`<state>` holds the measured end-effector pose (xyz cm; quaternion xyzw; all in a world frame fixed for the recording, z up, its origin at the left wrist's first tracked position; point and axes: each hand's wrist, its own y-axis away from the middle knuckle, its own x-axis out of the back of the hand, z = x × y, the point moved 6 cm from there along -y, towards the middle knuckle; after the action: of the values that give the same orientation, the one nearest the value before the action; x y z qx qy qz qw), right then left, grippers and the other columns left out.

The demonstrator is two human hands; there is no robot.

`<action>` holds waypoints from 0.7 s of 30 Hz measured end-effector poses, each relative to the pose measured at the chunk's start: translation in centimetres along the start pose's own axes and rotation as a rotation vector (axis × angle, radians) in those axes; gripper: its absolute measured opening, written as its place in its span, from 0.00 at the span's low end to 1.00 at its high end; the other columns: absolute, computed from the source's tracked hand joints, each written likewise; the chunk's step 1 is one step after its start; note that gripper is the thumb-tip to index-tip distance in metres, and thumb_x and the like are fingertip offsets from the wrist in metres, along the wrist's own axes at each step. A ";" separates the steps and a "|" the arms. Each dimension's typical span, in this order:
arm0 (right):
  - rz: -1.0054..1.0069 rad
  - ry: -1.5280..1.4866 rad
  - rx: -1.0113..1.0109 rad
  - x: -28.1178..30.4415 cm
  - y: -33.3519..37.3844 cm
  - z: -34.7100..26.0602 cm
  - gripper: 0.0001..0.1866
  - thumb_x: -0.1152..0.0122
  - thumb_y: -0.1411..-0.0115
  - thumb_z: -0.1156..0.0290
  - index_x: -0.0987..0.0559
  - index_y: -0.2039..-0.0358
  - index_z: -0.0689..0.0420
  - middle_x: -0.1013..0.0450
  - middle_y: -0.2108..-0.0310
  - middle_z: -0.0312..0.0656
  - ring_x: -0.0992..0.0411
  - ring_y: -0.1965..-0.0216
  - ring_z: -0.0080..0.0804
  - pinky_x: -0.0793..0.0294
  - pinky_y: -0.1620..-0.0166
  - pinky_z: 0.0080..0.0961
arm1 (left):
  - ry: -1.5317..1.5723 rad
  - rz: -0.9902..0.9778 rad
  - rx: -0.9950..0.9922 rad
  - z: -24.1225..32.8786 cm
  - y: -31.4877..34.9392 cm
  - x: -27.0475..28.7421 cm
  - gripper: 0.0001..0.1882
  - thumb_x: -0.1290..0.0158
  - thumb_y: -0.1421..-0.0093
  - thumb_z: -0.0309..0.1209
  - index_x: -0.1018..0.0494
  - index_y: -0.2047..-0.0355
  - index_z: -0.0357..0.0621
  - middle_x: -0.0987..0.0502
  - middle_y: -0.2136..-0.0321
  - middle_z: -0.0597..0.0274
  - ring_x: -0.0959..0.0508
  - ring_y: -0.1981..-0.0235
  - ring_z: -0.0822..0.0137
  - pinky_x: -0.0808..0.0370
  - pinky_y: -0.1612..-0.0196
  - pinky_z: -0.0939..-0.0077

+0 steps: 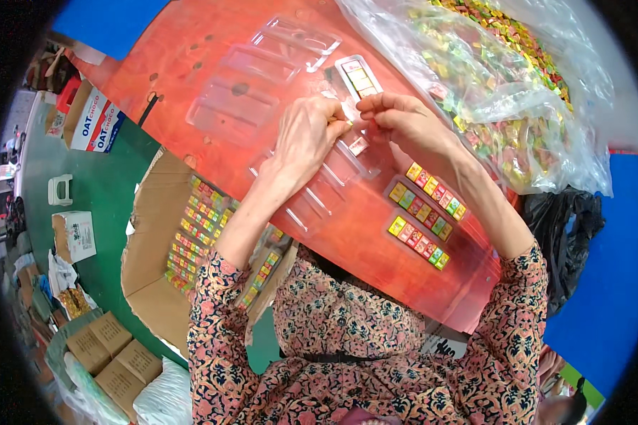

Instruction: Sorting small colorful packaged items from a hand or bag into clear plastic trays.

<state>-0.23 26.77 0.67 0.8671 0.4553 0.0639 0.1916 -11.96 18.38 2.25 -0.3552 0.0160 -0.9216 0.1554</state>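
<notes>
Over the red table, my left hand is closed in a pinch, with a speck of yellow-green at its fingertips that is too small to name. Facing it, my right hand has its fingers curled together; what they hold, if anything, is hidden. Just beyond my fingers lies a clear plastic tray with a row of small wrapped pieces in it. A small loose wrapped piece lies below my hands. Empty clear trays lie to the left, and others sit partly under my left wrist.
Three filled trays lie near my right forearm. A large clear bag of colourful wrapped pieces covers the table's far right. At lower left, an open cardboard box holds many filled trays. Black plastic hangs at the right edge.
</notes>
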 end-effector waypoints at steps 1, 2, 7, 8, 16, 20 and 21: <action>-0.064 -0.076 -0.008 -0.6 0.4 0.0 0.11 0.53 0.43 0.75 0.28 0.60 0.66 0.31 0.69 0.40 0.31 0.69 0.22 0.28 0.67 0.18 | -0.047 -0.001 -0.007 0.0 0.0 -0.1 0.07 0.45 0.52 0.27 0.24 0.73 0.36 0.24 0.78 0.49 0.23 0.75 0.57 0.29 0.70 0.68; -0.052 -0.103 0.003 -1.0 0.8 -0.4 0.13 0.47 0.46 0.80 0.30 0.59 0.67 0.30 0.69 0.41 0.29 0.68 0.23 0.25 0.66 0.20 | -0.093 -0.003 -0.016 0.2 -0.1 -0.2 0.07 0.45 0.52 0.28 0.24 0.74 0.36 0.25 0.77 0.48 0.23 0.74 0.55 0.29 0.71 0.66; 0.083 0.072 0.168 -0.7 0.8 0.7 0.15 0.41 0.51 0.83 0.28 0.61 0.67 0.29 0.70 0.41 0.25 0.71 0.28 0.24 0.68 0.22 | -0.198 0.022 -0.036 0.4 -0.4 -0.2 0.07 0.47 0.50 0.27 0.27 0.76 0.35 0.27 0.78 0.45 0.26 0.74 0.49 0.31 0.71 0.59; 0.119 0.174 0.288 -0.6 0.5 0.3 0.14 0.41 0.52 0.83 0.27 0.63 0.67 0.28 0.72 0.42 0.25 0.72 0.29 0.25 0.69 0.23 | -0.272 0.075 -0.112 0.6 -0.3 -0.1 0.07 0.48 0.50 0.27 0.27 0.77 0.34 0.27 0.79 0.45 0.26 0.74 0.47 0.32 0.71 0.58; 0.185 0.560 0.451 -1.6 0.3 -0.1 0.14 0.40 0.50 0.82 0.27 0.61 0.66 0.26 0.70 0.45 0.24 0.70 0.26 0.24 0.68 0.20 | -0.196 0.094 -0.071 0.3 0.1 0.2 0.07 0.48 0.50 0.27 0.27 0.73 0.34 0.27 0.77 0.45 0.26 0.72 0.47 0.32 0.68 0.57; 0.302 0.721 0.627 -2.3 0.7 -0.9 0.11 0.37 0.53 0.79 0.26 0.67 0.64 0.26 0.71 0.44 0.24 0.72 0.31 0.25 0.71 0.24 | -0.156 0.169 -0.124 0.0 0.4 0.8 0.07 0.51 0.52 0.24 0.34 0.82 0.32 0.32 0.82 0.40 0.30 0.75 0.41 0.36 0.72 0.52; 0.350 0.823 0.693 -2.4 0.8 -1.0 0.11 0.36 0.54 0.78 0.25 0.69 0.63 0.27 0.73 0.44 0.25 0.73 0.33 0.26 0.72 0.25 | -0.156 0.168 -0.124 -0.2 0.5 0.8 0.07 0.51 0.52 0.24 0.34 0.82 0.32 0.32 0.82 0.40 0.30 0.75 0.41 0.36 0.72 0.52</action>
<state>-1.31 24.66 2.09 0.8455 0.3363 0.2746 -0.3110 -12.50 17.70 2.52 -0.4321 0.0904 -0.8722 0.2107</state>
